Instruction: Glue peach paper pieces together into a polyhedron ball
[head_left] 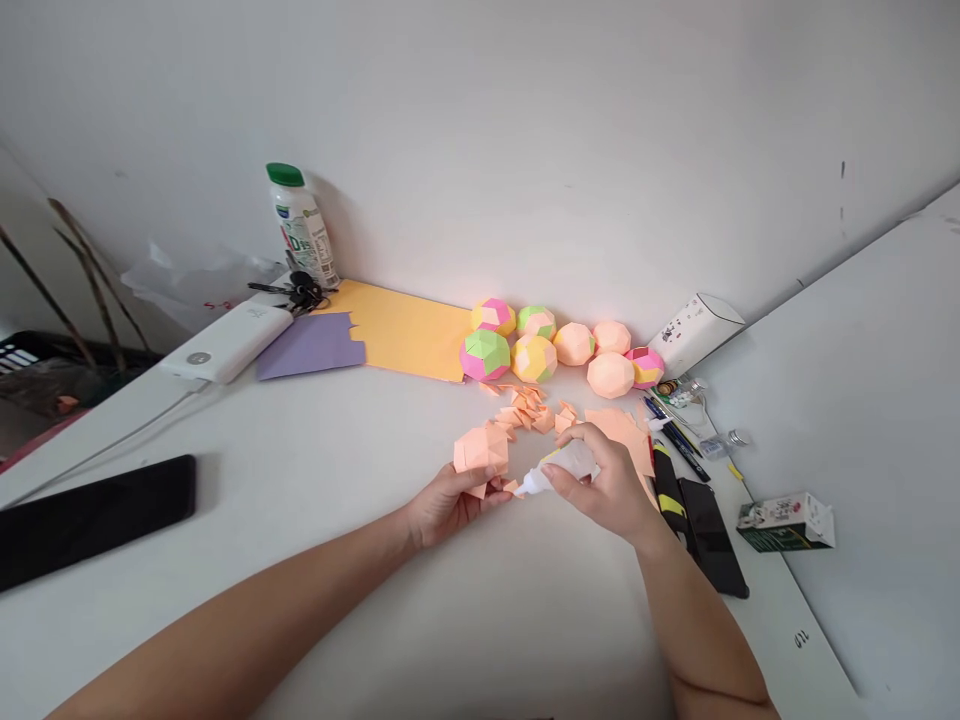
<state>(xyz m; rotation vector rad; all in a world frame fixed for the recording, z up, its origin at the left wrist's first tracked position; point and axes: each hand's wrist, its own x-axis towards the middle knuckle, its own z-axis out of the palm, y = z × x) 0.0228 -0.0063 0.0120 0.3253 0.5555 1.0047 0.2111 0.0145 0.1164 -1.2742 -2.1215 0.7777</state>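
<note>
My left hand grips a partly built peach paper ball, its faceted side turned up. A small peach paper piece shows at the fingertips of the same hand. Wrapped in my right hand is a white glue bottle, tilted with its nozzle pointing left and down. The nozzle tip is at the small piece; whether it touches cannot be made out. Just behind the hands lies a pile of folded peach paper pieces. A peach paper sheet lies partly hidden behind my right hand.
Several finished paper balls line the wall. Orange card and purple card lie left of them, by a green-capped bottle, keys and a power bank. A utility knife, pens and a phone are right.
</note>
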